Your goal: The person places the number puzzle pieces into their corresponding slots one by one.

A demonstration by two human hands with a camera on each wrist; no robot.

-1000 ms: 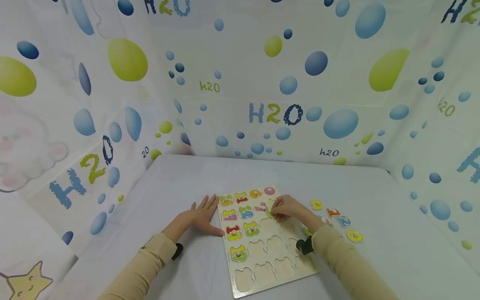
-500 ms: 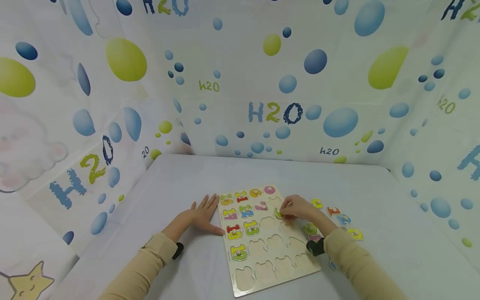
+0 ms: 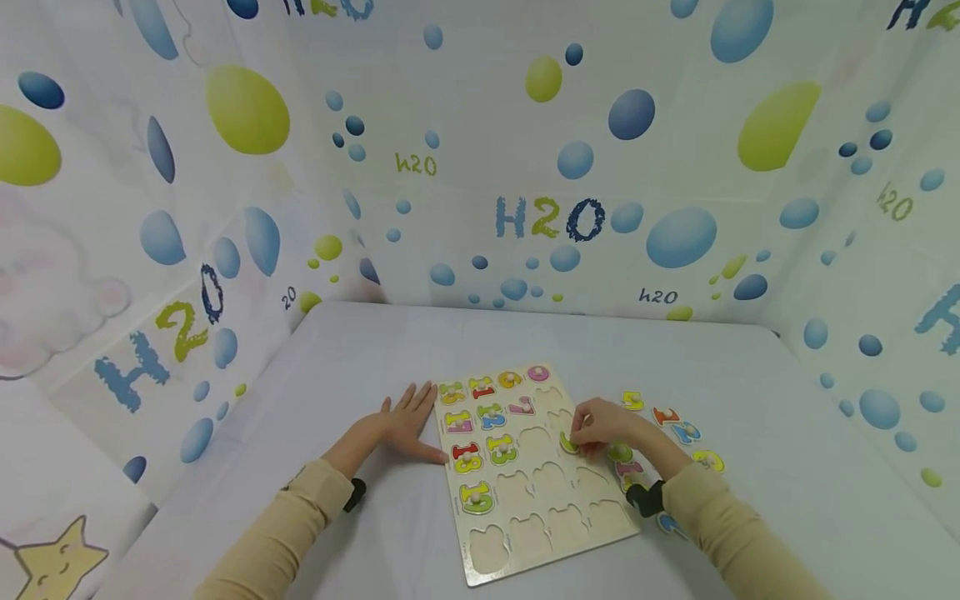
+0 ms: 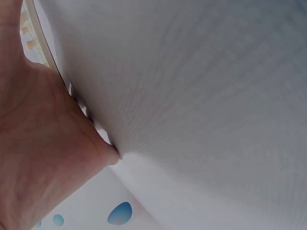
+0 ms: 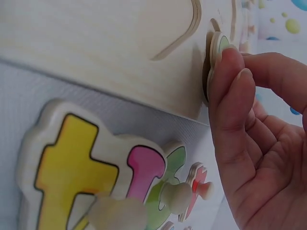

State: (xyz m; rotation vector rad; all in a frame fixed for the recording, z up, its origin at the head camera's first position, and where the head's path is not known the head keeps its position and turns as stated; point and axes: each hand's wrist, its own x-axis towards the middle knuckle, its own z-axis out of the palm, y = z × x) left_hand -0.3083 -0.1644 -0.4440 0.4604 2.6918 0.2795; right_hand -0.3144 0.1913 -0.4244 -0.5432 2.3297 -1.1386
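A wooden number puzzle board (image 3: 517, 510) lies on the white-covered table, with several coloured number pieces seated in its left columns and top row. My left hand (image 3: 401, 429) lies flat with fingers spread, touching the board's left edge; its palm side (image 4: 53, 139) fills the left wrist view's left part. At the board's right side, my right hand (image 3: 600, 423) pinches a green number piece (image 3: 569, 443) between thumb and fingers. In the right wrist view this piece (image 5: 223, 44) stands tilted at a recess; which number it is, the fingers hide.
Loose number pieces are scattered right of the board: a yellow 5 (image 3: 632, 401), a red 1 (image 3: 664, 415), a blue piece (image 3: 686, 432), a yellow one (image 3: 708, 460) and others partly under my right forearm. A pegged yellow-and-pink piece (image 5: 72, 167) lies close to the right wrist camera.
My right hand has moved right and toward me along the board with the green piece, passing from beside the pink 7 to a recess lower down. The left hand keeps its place.
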